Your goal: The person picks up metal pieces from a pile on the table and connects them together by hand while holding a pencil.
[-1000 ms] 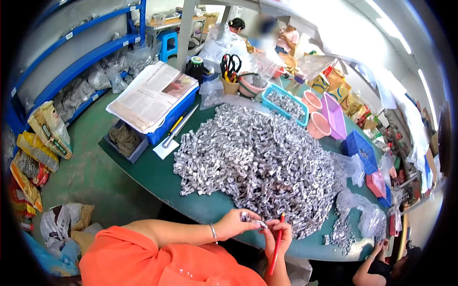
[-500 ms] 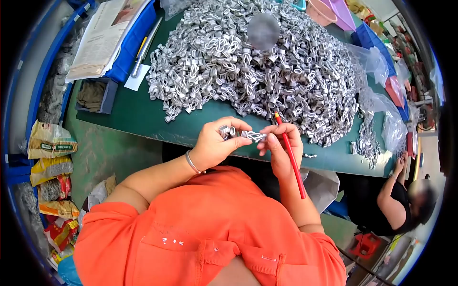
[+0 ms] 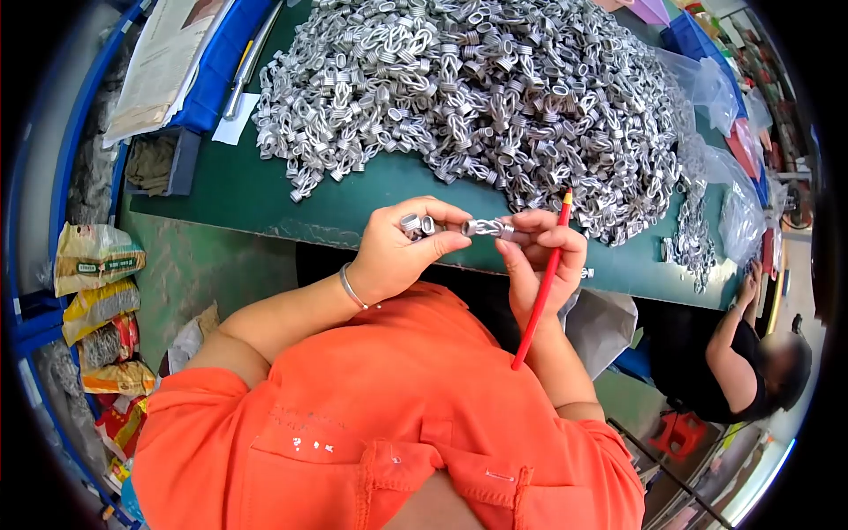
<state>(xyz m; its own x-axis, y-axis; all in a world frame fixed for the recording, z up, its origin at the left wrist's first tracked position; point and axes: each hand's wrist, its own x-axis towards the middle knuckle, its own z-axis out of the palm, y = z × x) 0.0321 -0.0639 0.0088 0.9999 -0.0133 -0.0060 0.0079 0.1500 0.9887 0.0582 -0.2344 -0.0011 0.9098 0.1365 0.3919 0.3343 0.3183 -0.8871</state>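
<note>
Between my two hands, in front of my chest, a silver twisted metal piece (image 3: 487, 228) is held level. My left hand (image 3: 402, 246) pinches its left end with thumb and finger, and more silver metal pieces (image 3: 417, 226) sit in its curled fingers. The fingertips of my right hand (image 3: 542, 256) touch the piece's right end. A red pencil (image 3: 546, 291) rests in my right hand, its yellow end up toward the pile. Beyond my hands a large pile of similar metal pieces (image 3: 459, 97) covers much of the green table (image 3: 230, 199).
At the left stand a blue bin with papers (image 3: 168, 66), a grey box with cloth (image 3: 163, 163) and several bags (image 3: 97, 258) beside the table. Clear plastic bags (image 3: 738, 221) lie at the right. A person in black (image 3: 729, 362) sits at the table's right end.
The metal piece has turned, with a ring end now by my left fingertips. The pencil has swung so its lower end points left toward my chest. The view has shifted slightly.
</note>
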